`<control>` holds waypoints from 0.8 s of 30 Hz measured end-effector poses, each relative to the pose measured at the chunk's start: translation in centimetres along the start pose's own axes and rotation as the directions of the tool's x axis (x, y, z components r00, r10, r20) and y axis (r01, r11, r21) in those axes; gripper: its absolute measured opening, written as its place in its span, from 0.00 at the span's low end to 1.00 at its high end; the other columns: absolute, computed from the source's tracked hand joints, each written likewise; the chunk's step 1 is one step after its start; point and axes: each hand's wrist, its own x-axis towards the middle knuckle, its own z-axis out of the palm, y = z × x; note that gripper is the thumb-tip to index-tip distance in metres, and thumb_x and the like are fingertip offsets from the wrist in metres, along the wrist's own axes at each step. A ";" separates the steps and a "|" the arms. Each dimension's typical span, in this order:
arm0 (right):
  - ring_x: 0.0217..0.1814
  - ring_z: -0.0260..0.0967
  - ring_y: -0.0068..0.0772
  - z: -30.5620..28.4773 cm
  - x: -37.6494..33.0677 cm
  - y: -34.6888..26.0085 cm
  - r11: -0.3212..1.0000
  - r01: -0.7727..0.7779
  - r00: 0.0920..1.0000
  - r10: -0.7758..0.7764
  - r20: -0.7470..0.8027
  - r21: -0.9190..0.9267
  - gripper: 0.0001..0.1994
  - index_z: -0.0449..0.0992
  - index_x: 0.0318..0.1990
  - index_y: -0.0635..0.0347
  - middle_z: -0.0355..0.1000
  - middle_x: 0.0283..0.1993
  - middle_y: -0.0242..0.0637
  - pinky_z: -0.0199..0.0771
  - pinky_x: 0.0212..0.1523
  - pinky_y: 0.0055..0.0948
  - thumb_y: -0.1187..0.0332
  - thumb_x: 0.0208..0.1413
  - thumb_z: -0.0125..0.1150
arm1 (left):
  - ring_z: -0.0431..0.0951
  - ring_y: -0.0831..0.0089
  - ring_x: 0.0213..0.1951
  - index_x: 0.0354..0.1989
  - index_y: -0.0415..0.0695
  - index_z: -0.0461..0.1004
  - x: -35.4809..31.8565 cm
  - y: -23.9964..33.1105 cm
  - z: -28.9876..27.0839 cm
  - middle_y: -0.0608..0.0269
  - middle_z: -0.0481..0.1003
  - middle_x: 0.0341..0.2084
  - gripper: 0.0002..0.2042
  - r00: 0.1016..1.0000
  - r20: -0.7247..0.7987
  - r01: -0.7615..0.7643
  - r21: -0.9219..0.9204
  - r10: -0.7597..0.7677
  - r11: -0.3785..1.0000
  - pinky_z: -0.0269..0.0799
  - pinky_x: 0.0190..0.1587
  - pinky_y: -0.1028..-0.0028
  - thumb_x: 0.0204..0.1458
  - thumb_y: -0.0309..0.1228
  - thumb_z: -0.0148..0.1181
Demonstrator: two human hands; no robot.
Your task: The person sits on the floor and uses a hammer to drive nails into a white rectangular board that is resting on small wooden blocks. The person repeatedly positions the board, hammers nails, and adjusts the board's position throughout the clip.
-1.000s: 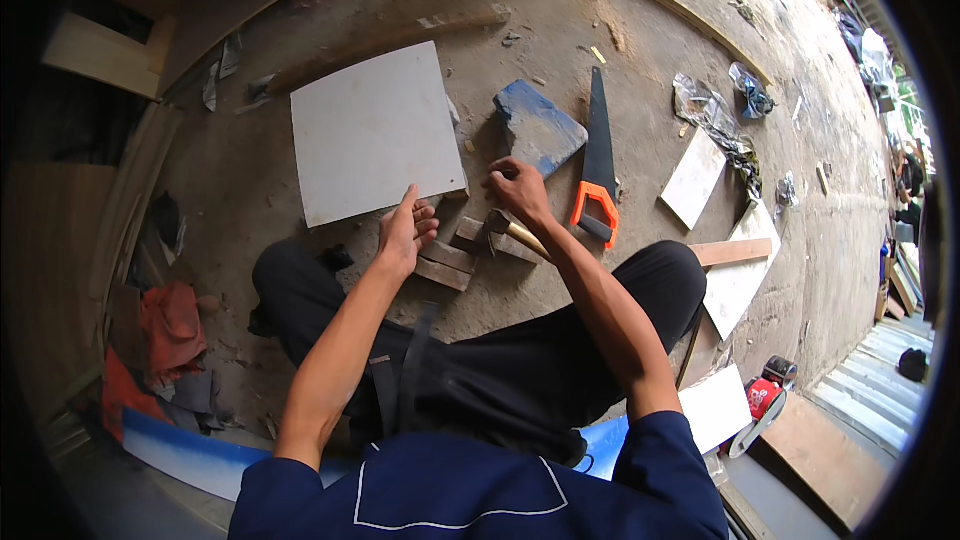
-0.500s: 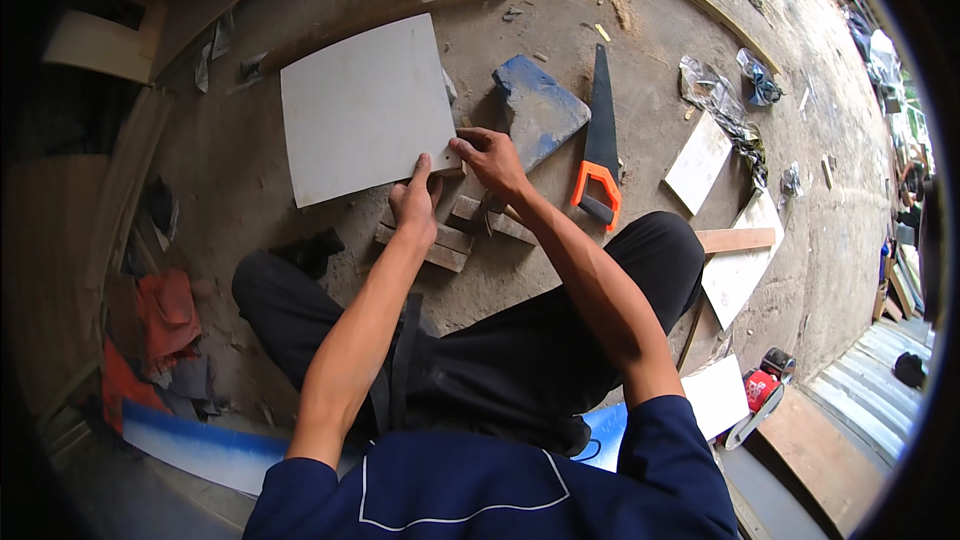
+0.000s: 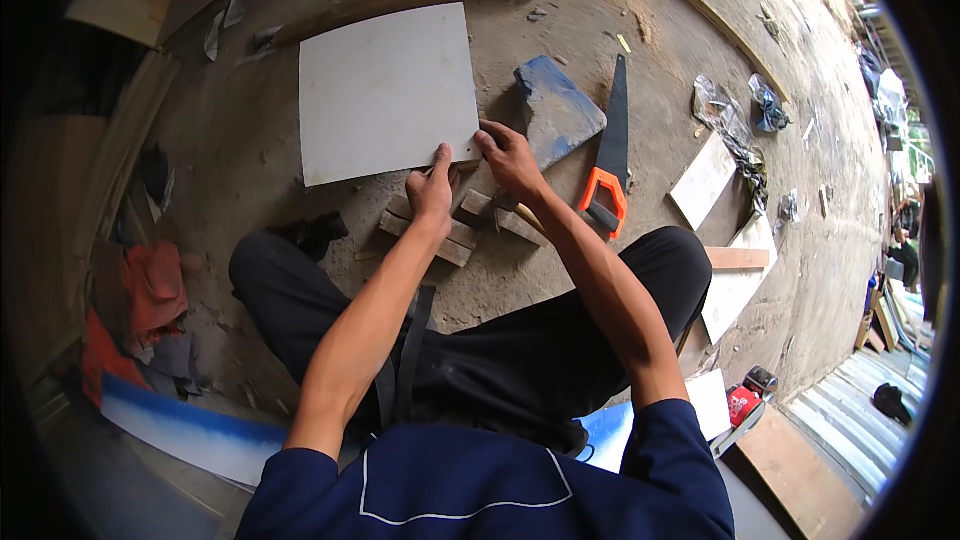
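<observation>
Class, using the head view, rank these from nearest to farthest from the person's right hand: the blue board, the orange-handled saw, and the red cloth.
1. Blue board: just beyond the right hand, slightly to its right, nearly touching.
2. Orange-handled saw: farther right, past the board, lying on the floor.
3. Red cloth: far off to the left, beyond the left knee.

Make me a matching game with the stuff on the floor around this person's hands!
Things:
1. white square board
2. handsaw
3. blue-painted slab
4. wooden blocks

Places or colours:
A. has an orange handle
B. under the left hand
C. just beyond the right hand
D. its near edge is touched by both hands

Pairs: 1-D, 2-A, 3-C, 4-B
</observation>
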 end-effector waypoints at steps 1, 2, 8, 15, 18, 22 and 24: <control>0.47 0.74 0.33 0.2 -0.1 -0.3 1.000 0.002 1.000 -0.003 -0.009 -0.023 0.18 0.73 0.53 0.71 0.77 0.47 0.48 0.71 0.50 0.30 0.66 0.62 0.56 | 0.73 0.65 0.52 0.51 0.37 0.68 0.1 0.0 -0.2 0.58 0.70 0.50 0.20 1.000 -0.001 -0.006 0.008 0.006 1.000 0.71 0.55 0.66 0.57 0.39 0.62; 0.47 0.74 0.33 0.4 -0.3 -0.7 0.999 0.005 1.000 -0.005 -0.019 -0.045 0.18 0.73 0.53 0.71 0.77 0.46 0.48 0.71 0.50 0.30 0.65 0.62 0.56 | 0.73 0.65 0.51 0.50 0.37 0.68 0.1 0.0 -0.5 0.58 0.70 0.50 0.20 1.000 -0.001 -0.011 0.017 0.011 1.000 0.71 0.55 0.66 0.57 0.39 0.62; 0.47 0.72 0.26 0.5 -0.6 -0.2 0.999 -0.009 0.999 0.007 -0.051 -0.038 0.18 0.73 0.54 0.69 0.77 0.46 0.41 0.71 0.49 0.25 0.64 0.63 0.57 | 0.74 0.68 0.48 0.48 0.37 0.70 0.4 -0.2 -0.5 0.60 0.72 0.47 0.20 1.000 0.002 -0.029 0.043 0.029 0.999 0.72 0.53 0.68 0.56 0.40 0.63; 0.48 0.70 0.24 -1.4 0.4 1.7 1.000 0.001 0.998 -0.002 -0.069 -0.013 0.18 0.73 0.55 0.68 0.75 0.50 0.38 0.71 0.50 0.24 0.67 0.62 0.57 | 0.75 0.69 0.48 0.47 0.37 0.71 0.5 0.0 -0.8 0.60 0.73 0.47 0.20 0.999 0.036 -0.010 0.112 0.006 0.994 0.71 0.53 0.68 0.56 0.41 0.63; 0.54 0.69 0.27 -2.0 0.2 0.8 0.999 -0.026 0.990 0.030 0.138 -0.028 0.21 0.69 0.58 0.68 0.72 0.55 0.40 0.69 0.56 0.26 0.73 0.58 0.58 | 0.74 0.68 0.49 0.48 0.37 0.70 0.2 0.3 -1.1 0.59 0.72 0.48 0.21 0.999 0.034 -0.025 0.073 0.022 0.997 0.70 0.54 0.66 0.56 0.42 0.63; 0.61 0.66 0.31 -2.2 0.0 1.2 0.994 0.108 0.956 -0.113 0.272 0.034 0.29 0.65 0.62 0.68 0.69 0.60 0.43 0.64 0.63 0.29 0.78 0.50 0.62 | 0.73 0.66 0.51 0.50 0.36 0.69 0.0 0.3 -0.6 0.58 0.71 0.49 0.22 0.999 0.034 -0.036 0.054 0.035 0.998 0.69 0.57 0.65 0.57 0.42 0.62; 0.62 0.67 0.33 -2.4 0.1 1.7 0.994 0.112 0.952 -0.112 0.285 0.016 0.31 0.64 0.62 0.67 0.69 0.61 0.45 0.63 0.65 0.30 0.76 0.47 0.66 | 0.73 0.65 0.52 0.50 0.36 0.69 0.2 0.1 -0.5 0.58 0.71 0.49 0.21 0.998 0.047 -0.043 0.037 0.042 0.998 0.68 0.58 0.64 0.58 0.42 0.61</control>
